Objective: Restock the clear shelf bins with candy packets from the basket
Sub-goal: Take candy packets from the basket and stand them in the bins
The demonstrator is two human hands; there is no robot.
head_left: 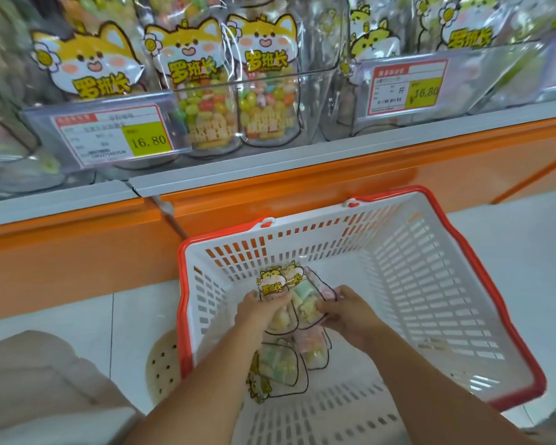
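Shelf bins (270, 101): we find them stocked, above the basket.
Basket (430, 284): on the floor (511, 239); loose packets (280, 364) inside.
Held packets (297, 300): low inside the basket.
Left hand (257, 311): fingers grasping held packets.
Right hand (350, 311): fingers grasping held packets.

White tiled floor (520, 252), orange shelf base (61, 258), grey shelf ledge (302, 160), red-and-yellow price tags (109, 136), bright even light
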